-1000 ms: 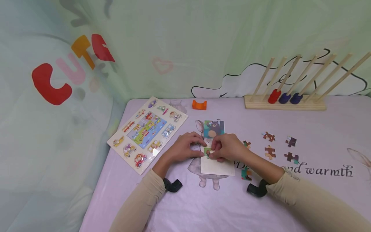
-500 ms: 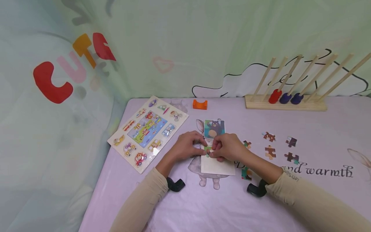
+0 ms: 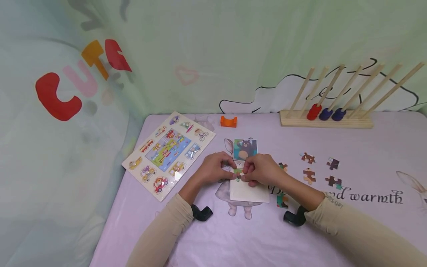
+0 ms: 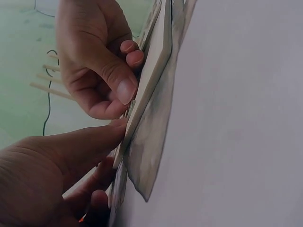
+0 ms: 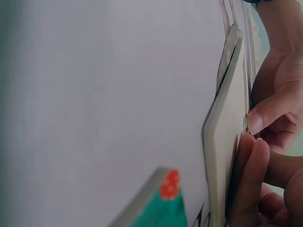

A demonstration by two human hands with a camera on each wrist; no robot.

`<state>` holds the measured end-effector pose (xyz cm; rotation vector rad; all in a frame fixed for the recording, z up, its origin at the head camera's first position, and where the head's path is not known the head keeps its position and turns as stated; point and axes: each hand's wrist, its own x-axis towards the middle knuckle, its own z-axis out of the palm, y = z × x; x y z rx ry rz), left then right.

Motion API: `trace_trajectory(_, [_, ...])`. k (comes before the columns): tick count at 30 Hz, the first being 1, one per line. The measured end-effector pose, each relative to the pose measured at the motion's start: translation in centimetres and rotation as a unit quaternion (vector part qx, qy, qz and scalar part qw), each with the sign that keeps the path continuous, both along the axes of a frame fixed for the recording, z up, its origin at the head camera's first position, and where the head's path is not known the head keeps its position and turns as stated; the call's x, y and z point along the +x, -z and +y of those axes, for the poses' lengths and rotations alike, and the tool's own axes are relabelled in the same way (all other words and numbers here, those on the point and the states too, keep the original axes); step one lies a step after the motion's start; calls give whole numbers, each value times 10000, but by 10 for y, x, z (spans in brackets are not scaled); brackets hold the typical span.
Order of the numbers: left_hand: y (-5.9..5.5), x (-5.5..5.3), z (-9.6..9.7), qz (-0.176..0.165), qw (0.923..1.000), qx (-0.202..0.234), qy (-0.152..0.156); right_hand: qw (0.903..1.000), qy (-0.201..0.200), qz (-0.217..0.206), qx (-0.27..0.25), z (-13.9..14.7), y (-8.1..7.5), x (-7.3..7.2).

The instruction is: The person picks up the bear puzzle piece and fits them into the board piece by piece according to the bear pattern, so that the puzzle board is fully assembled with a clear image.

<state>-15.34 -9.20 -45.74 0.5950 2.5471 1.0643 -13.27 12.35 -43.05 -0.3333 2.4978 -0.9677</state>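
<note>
A pale shallow puzzle board (image 3: 249, 193) lies on the table between the hands. At its upper left is a small green-and-brown puzzle piece (image 3: 238, 173). My right hand (image 3: 265, 168) pinches this piece at its right side, thumb and forefinger close together. From the left, my left hand (image 3: 213, 168) holds its thumb against the piece and board edge, its forefinger higher up. In the left wrist view the left thumb (image 4: 87, 149) lies nearly straight along the board. Fingers cover part of the piece. Just above the board sits a bear picture card (image 3: 245, 150).
Several loose puzzle pieces (image 3: 309, 175) lie right of the board, some partly behind the right forearm. A vehicle puzzle board (image 3: 168, 155) is at the left. An orange block (image 3: 228, 121) and a wooden peg abacus (image 3: 325, 120) stand at the back, before the curtain (image 3: 213, 55).
Both hands stay at the same spot on the board, with only tiny finger shifts around the puzzle piece. The head view has moved slightly.
</note>
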Motion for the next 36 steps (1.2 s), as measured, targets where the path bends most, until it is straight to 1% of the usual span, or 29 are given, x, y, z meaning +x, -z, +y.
trace_trajectory(6, [1, 0, 0, 40, 10000, -49, 10, 10000, 41, -32, 24, -2, -1, 1])
trace_trajectory(17, [1, 0, -1, 36, 10000, 18, 51, 10000, 68, -46, 52, -2, 2, 0])
trace_trajectory(21, [2, -1, -1, 87, 9999, 50, 44, 9998, 126, -121, 44, -2, 2, -1])
trace_trajectory(27, [3, 1, -1, 91, 9999, 119, -52, 9997, 142, -208, -2, -3, 0, -1])
trace_trajectory(36, [1, 3, 1, 187, 9998, 106, -8, 9990, 154, -391, -121, -1, -2, -1])
